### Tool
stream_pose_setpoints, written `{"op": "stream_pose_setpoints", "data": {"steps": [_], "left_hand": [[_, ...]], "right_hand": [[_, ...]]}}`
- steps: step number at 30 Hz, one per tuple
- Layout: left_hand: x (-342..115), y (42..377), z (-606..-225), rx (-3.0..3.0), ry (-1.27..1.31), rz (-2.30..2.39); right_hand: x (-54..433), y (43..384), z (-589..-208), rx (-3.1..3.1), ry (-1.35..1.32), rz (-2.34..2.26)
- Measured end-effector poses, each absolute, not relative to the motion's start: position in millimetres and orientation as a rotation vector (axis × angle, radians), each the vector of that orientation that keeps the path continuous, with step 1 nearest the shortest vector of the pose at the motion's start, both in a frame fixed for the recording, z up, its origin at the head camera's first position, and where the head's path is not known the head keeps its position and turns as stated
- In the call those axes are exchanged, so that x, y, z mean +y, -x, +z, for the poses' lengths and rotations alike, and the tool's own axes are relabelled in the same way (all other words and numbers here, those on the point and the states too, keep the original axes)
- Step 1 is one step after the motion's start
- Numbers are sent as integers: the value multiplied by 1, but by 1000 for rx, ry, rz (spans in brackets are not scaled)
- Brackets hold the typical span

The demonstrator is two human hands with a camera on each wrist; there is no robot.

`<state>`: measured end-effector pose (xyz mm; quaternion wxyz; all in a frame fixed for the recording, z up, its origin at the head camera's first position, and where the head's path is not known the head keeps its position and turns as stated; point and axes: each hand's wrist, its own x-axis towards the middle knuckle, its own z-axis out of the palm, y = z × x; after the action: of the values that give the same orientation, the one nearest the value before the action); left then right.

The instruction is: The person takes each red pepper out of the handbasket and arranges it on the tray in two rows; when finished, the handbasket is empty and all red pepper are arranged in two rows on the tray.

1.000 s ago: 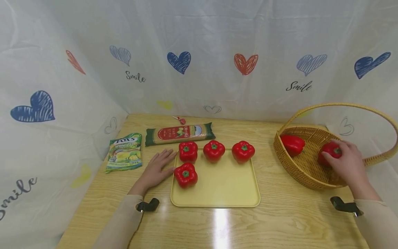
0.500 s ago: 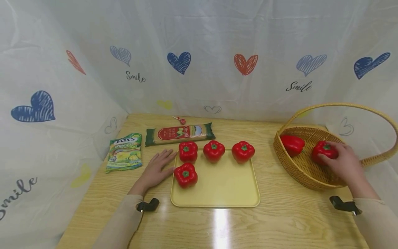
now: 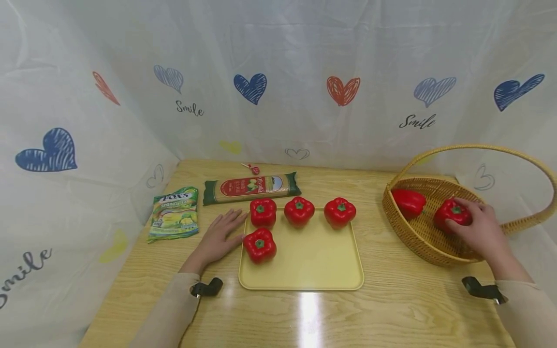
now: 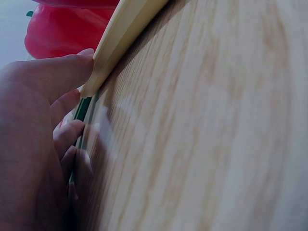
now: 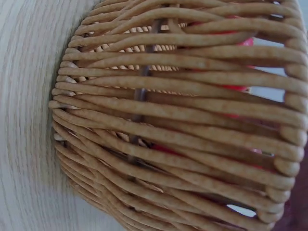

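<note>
My right hand (image 3: pixel 483 232) reaches into a wicker basket (image 3: pixel 404 237) at the right and grips a red bell pepper (image 3: pixel 452 215), its green stem facing up. Another red bell pepper (image 3: pixel 409 203) lies on its side at the basket's left. In the right wrist view the woven wall (image 5: pixel 183 106) hides most of that hand. Palm down on the table, my left hand (image 3: pixel 221 237) has its fingers spread and its thumb at the rim of a yellow tray (image 3: pixel 313 261). Several red bell peppers stand on the tray, the closest being a front-left pepper (image 3: pixel 260 245).
Behind the tray lies a pasta packet (image 3: pixel 251 187), with a lollipop (image 3: pixel 255 170) beyond it. A green Fox's candy bag (image 3: pixel 174 213) is left of my left hand. The basket's tall handle (image 3: pixel 474 146) arches over its opening. A printed curtain (image 3: pixel 296 53) hangs behind.
Inside the basket, my right hand has shifted the bell pepper a little to the left, closer to the other pepper. My left hand stays in place.
</note>
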<state>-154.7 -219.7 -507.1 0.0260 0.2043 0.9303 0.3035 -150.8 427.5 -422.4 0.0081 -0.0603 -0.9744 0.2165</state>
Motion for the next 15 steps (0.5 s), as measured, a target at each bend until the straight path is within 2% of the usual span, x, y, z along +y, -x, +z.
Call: {"op": "stream_pose_setpoints", "data": {"steps": [15], "left_hand": [[-220, 154, -507, 2873, -626, 945]], "right_hand": [[425, 149, -427, -2972, 90, 639]]}}
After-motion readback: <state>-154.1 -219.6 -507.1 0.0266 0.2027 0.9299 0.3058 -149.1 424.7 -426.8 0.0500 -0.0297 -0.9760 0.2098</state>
